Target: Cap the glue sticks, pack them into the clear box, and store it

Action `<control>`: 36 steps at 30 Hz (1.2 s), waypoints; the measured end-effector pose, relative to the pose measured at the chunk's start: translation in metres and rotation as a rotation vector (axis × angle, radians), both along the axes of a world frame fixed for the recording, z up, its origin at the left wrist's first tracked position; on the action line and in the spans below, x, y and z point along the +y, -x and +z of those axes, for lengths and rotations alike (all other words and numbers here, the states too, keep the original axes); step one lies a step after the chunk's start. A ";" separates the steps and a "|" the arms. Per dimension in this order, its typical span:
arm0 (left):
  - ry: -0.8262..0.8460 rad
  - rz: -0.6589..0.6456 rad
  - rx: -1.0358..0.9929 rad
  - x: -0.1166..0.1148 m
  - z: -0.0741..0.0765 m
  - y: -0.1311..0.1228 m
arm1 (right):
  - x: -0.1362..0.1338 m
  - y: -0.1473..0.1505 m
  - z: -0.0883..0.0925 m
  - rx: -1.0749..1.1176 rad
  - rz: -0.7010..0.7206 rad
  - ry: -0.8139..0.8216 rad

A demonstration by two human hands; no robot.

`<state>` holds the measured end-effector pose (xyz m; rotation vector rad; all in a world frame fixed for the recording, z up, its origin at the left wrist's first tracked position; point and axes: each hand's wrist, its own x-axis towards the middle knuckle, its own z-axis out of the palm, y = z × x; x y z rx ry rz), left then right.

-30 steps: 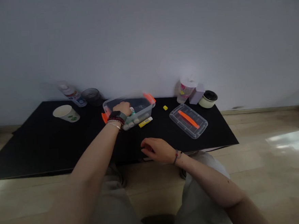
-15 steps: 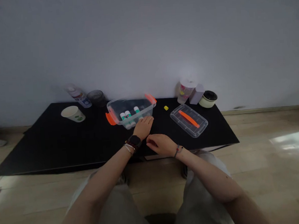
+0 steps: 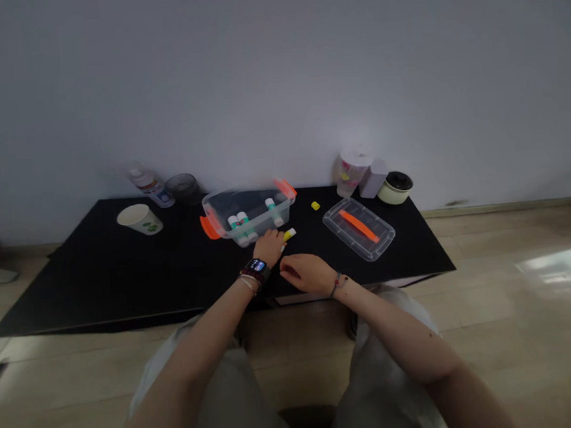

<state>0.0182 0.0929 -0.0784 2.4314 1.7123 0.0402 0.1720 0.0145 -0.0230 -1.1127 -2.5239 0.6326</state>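
black-topped table (image 3: 99,285) against a pale wall (image 3: 276,78). item: yellow-capped stick (image 3: 289,234), just outside the clear plastic box (image 3: 260,199), pinched at one end by the left hand (image 3: 269,248), fingers clenched, grip partly hidden. right hand (image 3: 307,274): fingers loosely curled, nothing visible in them, palm hidden. risk: so thin a hold could let the stick slip and roll; knuckles could jog the box. hard to make out: small yellow bit (image 3: 315,205), too small to identify; teal-banded tubes (image 3: 244,226), blurred behind the box wall.
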 end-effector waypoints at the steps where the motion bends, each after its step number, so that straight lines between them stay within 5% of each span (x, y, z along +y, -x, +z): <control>1: 0.001 -0.004 -0.007 -0.001 0.002 0.000 | 0.000 -0.001 0.001 -0.005 -0.005 -0.002; 5: -0.012 0.039 -0.145 -0.005 0.023 0.004 | 0.007 -0.010 0.006 -0.029 -0.076 -0.003; 8: 0.066 0.105 -0.450 -0.014 0.046 0.009 | 0.021 -0.024 0.009 -0.100 -0.211 0.015; 12: 0.335 0.194 -1.044 -0.039 0.067 0.015 | 0.055 -0.050 0.000 -0.218 -0.419 0.028; 17: 0.777 0.392 -1.528 -0.067 0.070 0.013 | 0.102 -0.063 -0.024 -0.326 -0.618 -0.010; 21: 0.919 0.511 -1.630 -0.065 0.064 0.011 | 0.135 -0.053 -0.036 -0.440 -0.629 -0.068; 26: 0.887 0.600 -1.658 -0.061 0.061 0.011 | 0.165 -0.043 -0.042 -0.596 -0.583 -0.084; 36: 0.935 0.603 -1.664 -0.057 0.058 0.009 | 0.158 -0.033 -0.049 -0.545 -0.538 -0.041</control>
